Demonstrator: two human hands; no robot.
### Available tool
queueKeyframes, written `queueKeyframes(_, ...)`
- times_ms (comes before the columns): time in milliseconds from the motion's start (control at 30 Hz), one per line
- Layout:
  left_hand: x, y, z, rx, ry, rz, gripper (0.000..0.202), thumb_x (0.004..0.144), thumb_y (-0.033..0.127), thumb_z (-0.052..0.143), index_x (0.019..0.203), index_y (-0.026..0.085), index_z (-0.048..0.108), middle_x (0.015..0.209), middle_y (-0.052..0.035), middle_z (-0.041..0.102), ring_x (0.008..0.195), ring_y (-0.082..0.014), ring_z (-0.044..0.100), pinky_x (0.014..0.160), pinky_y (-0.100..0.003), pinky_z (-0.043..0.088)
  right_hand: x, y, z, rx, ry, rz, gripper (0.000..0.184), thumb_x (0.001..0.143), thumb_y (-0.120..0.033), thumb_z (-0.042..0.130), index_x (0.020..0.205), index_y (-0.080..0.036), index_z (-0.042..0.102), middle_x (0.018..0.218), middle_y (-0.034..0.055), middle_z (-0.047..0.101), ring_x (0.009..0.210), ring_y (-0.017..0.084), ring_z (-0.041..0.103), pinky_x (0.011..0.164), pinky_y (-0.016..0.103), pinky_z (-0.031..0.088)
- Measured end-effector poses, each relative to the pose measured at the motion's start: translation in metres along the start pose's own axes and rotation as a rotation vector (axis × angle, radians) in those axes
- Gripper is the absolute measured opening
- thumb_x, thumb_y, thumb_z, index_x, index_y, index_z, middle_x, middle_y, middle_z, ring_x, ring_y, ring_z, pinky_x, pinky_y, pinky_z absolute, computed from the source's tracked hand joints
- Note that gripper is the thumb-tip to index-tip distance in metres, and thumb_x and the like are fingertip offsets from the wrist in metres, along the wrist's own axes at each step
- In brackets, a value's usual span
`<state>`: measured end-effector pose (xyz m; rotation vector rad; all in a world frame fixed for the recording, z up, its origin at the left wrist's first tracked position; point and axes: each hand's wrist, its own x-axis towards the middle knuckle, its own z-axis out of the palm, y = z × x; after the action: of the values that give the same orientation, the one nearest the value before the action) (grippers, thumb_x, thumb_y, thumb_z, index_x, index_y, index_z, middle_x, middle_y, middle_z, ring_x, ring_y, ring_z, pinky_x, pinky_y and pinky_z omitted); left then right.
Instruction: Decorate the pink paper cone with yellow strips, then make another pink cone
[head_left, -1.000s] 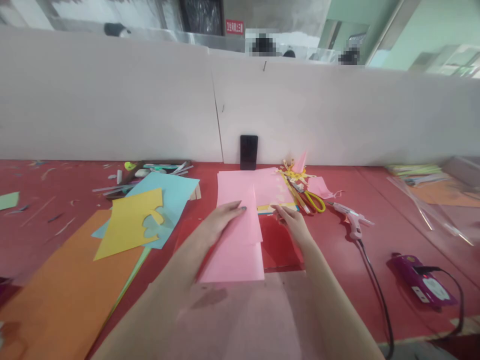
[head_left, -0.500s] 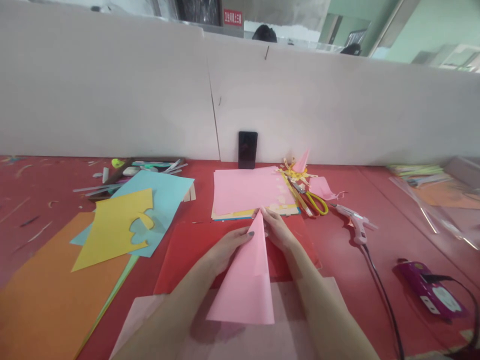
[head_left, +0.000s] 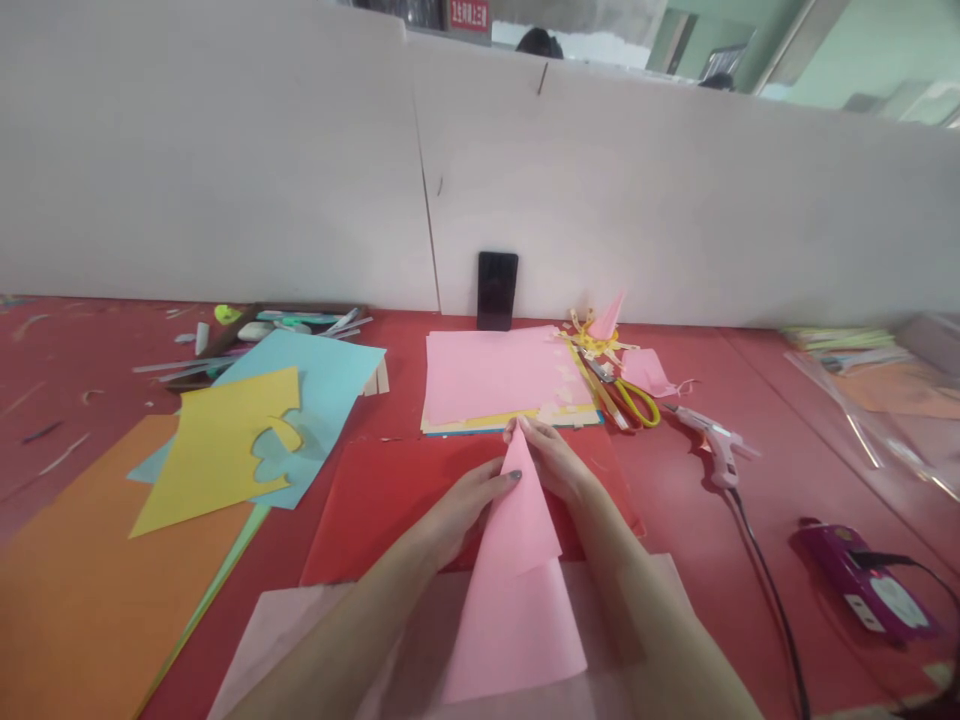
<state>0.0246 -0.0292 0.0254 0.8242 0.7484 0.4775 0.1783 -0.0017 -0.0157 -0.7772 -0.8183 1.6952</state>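
A pink paper cone (head_left: 517, 600) points away from me, its narrow tip at the far end and its wide mouth near me. My left hand (head_left: 476, 500) grips its left side, the thumb lying on top of the paper and the fingers mostly hidden behind. At the tip, my right hand (head_left: 551, 455) pinches the paper between thumb and fingers. An overlapping paper edge shows on the cone's right side. Beneath the hands lies a red sheet (head_left: 375, 500), and nearer me a pale pink sheet (head_left: 277, 630) rests under my forearms.
Pink sheets (head_left: 487, 375) lie ahead, below a black phone (head_left: 497, 290) leaning on the white partition. To the right are yellow-handled scissors (head_left: 636, 402), a glue gun (head_left: 720, 445) and a purple power strip (head_left: 866, 580). Yellow cut paper (head_left: 217, 440) and orange paper (head_left: 112, 560) lie left.
The cone has turned, its wide end swinging right and nearer me, and the overlapping edge now stands out more. Both hands keep their hold near the tip. The view has tilted slightly down.
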Motion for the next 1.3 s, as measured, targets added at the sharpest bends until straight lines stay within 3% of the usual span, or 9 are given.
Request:
queueKeyframes(200, 0.000, 0.001, 0.001, 0.009, -0.017, 0.018, 0.038, 0.076, 0.035, 0.058, 0.108, 0.016, 0.057, 0.091, -0.0086, 0.063, 0.077, -0.0172, 0.058, 0.072, -0.028, 0.044, -0.001, 0.000, 0.001, -0.009, 0.016, 0.010, 0.024, 0.076, -0.039, 0.057, 0.075, -0.016, 0.061, 0.071, -0.0017, 0.056, 0.050, 0.004, 0.043, 0.047, 0.015, 0.034)
queueKeyframes(600, 0.002, -0.002, -0.004, 0.001, -0.010, 0.052, 0.036, 0.076, 0.032, 0.058, 0.107, 0.015, 0.058, 0.092, -0.0089, 0.062, 0.079, -0.0166, 0.057, 0.072, -0.028, 0.043, -0.003, -0.005, 0.006, -0.006, 0.030, 0.096, 0.029, 0.076, -0.041, 0.056, 0.090, -0.017, 0.064, 0.076, 0.0022, 0.063, 0.057, 0.008, 0.051, 0.055, 0.020, 0.040)
queueKeyframes(967, 0.002, -0.007, -0.005, -0.113, -0.121, 0.019, 0.029, 0.075, 0.028, 0.059, 0.099, 0.012, 0.059, 0.078, -0.0057, 0.057, 0.067, -0.0117, 0.053, 0.062, -0.022, 0.041, 0.001, 0.009, -0.007, 0.194, 0.013, 0.038, 0.025, 0.072, -0.042, 0.062, 0.077, -0.018, 0.057, 0.070, -0.0026, 0.055, 0.049, 0.004, 0.038, 0.044, 0.016, 0.031)
queueKeyframes(1300, 0.000, -0.010, -0.005, -0.125, -0.170, -0.031, 0.029, 0.073, 0.032, 0.062, 0.094, 0.013, 0.059, 0.079, -0.0045, 0.053, 0.068, -0.0114, 0.051, 0.064, -0.023, 0.039, -0.007, 0.002, 0.008, 0.292, -0.108, 0.043, 0.033, 0.071, -0.045, 0.063, 0.065, -0.020, 0.042, 0.058, -0.0063, 0.035, 0.043, 0.006, 0.013, 0.030, 0.015, 0.012)
